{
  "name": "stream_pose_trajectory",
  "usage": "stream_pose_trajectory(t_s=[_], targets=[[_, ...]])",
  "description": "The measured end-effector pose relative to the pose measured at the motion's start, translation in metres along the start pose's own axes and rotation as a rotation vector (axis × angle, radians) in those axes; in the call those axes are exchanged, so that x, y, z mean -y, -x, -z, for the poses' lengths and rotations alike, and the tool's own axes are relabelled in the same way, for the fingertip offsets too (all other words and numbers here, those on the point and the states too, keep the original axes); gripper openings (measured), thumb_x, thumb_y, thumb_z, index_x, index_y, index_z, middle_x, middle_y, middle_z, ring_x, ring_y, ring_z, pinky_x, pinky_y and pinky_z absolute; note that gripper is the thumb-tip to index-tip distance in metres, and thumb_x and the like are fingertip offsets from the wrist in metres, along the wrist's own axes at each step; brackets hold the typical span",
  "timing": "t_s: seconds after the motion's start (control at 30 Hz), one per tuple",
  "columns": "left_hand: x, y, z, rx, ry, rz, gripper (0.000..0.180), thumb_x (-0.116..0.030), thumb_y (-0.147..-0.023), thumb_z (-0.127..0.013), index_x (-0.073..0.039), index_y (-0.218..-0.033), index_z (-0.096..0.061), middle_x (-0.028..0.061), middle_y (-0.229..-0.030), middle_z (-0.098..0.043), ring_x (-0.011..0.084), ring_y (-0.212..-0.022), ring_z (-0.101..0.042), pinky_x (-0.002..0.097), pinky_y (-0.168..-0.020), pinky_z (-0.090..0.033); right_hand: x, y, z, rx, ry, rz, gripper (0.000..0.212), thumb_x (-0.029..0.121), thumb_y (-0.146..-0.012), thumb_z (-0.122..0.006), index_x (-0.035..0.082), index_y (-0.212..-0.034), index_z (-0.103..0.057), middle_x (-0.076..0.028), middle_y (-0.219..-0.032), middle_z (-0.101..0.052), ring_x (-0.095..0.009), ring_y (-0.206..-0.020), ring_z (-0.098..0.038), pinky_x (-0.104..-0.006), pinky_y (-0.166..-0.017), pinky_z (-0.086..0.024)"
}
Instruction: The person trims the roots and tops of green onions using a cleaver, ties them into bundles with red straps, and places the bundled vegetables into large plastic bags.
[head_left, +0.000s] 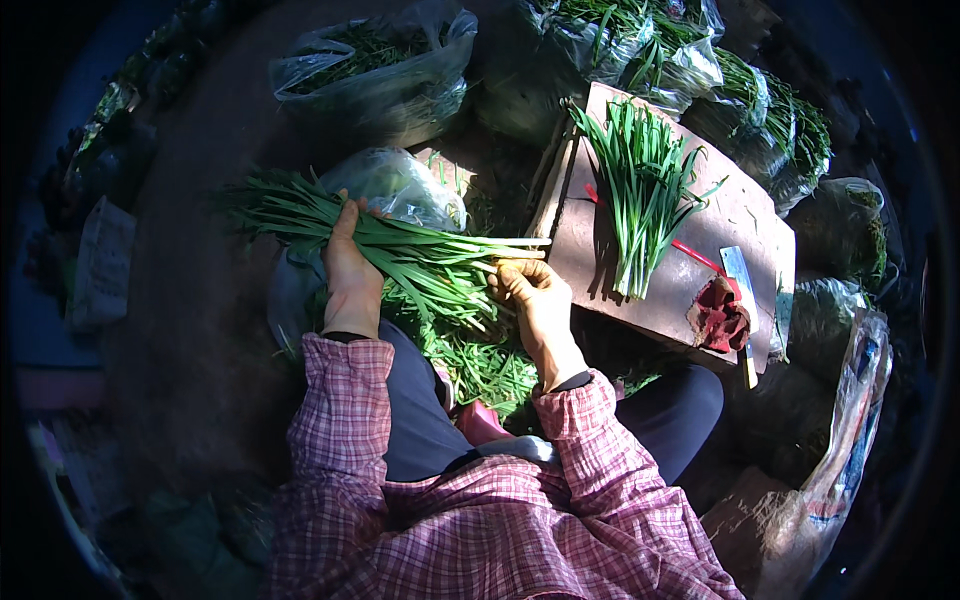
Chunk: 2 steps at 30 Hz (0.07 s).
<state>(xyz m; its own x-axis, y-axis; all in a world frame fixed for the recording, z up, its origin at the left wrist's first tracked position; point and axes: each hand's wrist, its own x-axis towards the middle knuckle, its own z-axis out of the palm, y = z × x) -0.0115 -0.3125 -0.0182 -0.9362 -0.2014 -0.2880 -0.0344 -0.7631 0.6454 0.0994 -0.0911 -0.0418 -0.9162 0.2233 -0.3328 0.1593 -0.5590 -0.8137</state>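
Observation:
A long bunch of garlic chives (430, 245) lies across my left hand (352, 272), which is closed round its leafy middle. The leaf tips point left and the pale stem ends point right. At those stem ends my right hand (538, 305) is closed, with thumb and fingers pinching some of the stalks. A second bunch of garlic chives (638, 190) rests on a brown board (582, 262) to the right, pale ends toward me. Near it lie a red strip (698, 257), a crumpled dark red cloth (718, 315) and a knife (738, 272).
Loose green leaves (490, 370) cover the ground between my legs. A clear bag of greens (385, 95) stands at the far left, and another plastic bag (400, 190) sits behind my left hand. Several bagged bundles of greens (765, 120) line the far right.

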Motion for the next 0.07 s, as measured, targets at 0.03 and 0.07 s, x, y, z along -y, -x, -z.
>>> stream_pose_trajectory(t_s=[0.03,0.07], targets=[[0.0003,-0.0025,0.0003,-0.014,-0.005,-0.007,0.036,-0.015,-0.094,-0.071,-0.016,-0.128,-0.06,0.0026,-0.109,-0.062,0.0203,-0.097,-0.06,0.0419,-0.098,-0.05,-0.0005,-0.0029,-0.0007,0.03,-0.063,0.001,0.018,0.006,-0.091,-0.073,-0.003,-0.105,-0.066,-0.01,-0.094,-0.073,-0.015,-0.08,-0.069,-0.0259,-0.076,-0.056],[0.0008,-0.0047,0.0006,-0.029,-0.01,-0.014,0.035,-0.016,-0.095,-0.07,-0.016,-0.128,-0.059,0.0032,-0.11,-0.062,0.0206,-0.097,-0.06,0.0419,-0.098,-0.05,-0.0003,-0.0024,-0.0003,0.002,-0.078,-0.058,0.02,0.005,-0.093,-0.071,-0.004,-0.109,-0.063,-0.014,-0.096,-0.072,-0.019,-0.08,-0.068,-0.0293,-0.081,-0.057]])
